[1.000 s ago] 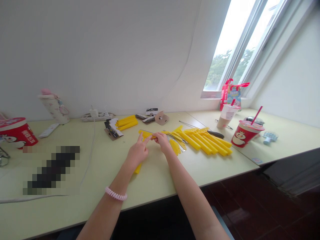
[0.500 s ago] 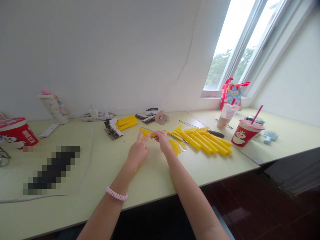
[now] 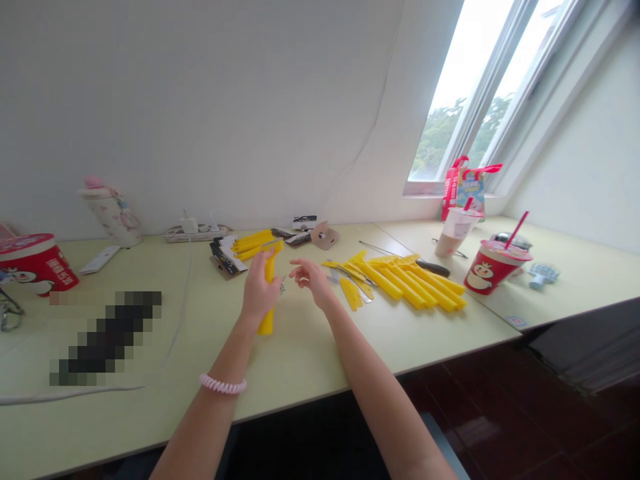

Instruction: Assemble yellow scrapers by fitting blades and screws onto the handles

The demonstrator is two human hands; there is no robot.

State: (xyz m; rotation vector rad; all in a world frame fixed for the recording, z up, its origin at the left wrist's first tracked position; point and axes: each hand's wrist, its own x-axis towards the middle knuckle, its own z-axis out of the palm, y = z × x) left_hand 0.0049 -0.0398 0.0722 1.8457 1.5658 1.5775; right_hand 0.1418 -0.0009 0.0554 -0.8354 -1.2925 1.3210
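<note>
My left hand point(image 3: 259, 287) is closed around a yellow scraper point(image 3: 267, 325) with a long, thick handle. Its head, with a thin grey edge, pokes out above my fingers, and the handle's lower end shows below them. To the right, my right hand point(image 3: 311, 277) hovers with fingers apart and slightly curled, holding nothing that I can see. Several tiny metal pieces, perhaps screws point(image 3: 283, 287), lie on the table between my hands. Just right of my right hand are flat yellow plates point(image 3: 350, 293) and thin metal blades, beside a row of similar yellow scrapers point(image 3: 407, 283).
Black-and-white packaging point(image 3: 227, 259) and more yellow handles point(image 3: 253, 244) lie near the wall, by a power strip point(image 3: 195, 232). A screwdriver point(image 3: 433, 268) rests behind the scraper row. Red cups point(image 3: 493, 267) stand right and left. The table's front edge point(image 3: 295, 404) is close to me.
My hands have separated: the right one has let go of the scraper's head. My left hand has shifted left and turned the scraper more upright, uncovering the small metal pieces.
</note>
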